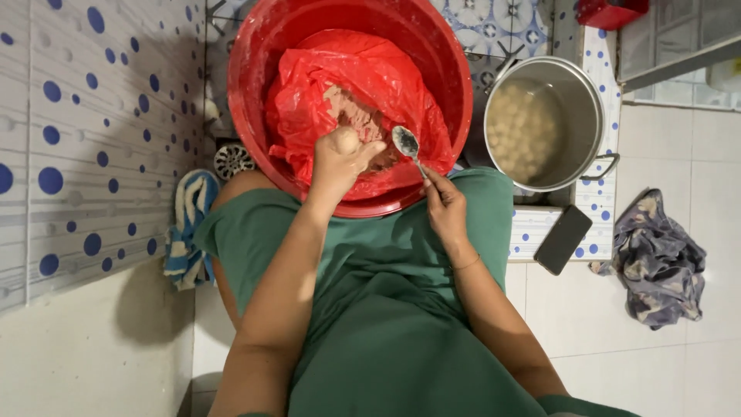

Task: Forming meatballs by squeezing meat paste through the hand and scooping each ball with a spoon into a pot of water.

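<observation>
A big red basin (255,46) rests against my lap, lined with a crumpled red plastic bag (370,69) that holds pinkish meat paste (356,116). My left hand (338,164) is closed in a fist over the basin's near side, and a round ball of paste (346,140) bulges out of the top of the fist. My right hand (446,207) holds a metal spoon (407,144) by its handle, with the bowl raised just right of the ball. To the right stands a steel pot (598,100) of cloudy water with several pale balls in it.
A black phone (563,239) lies on the dotted ledge by the pot. A crumpled grey cloth (660,262) sits on the tiled floor at right. A striped towel (187,232) and a floor drain (231,160) are at left beside the dotted tile wall.
</observation>
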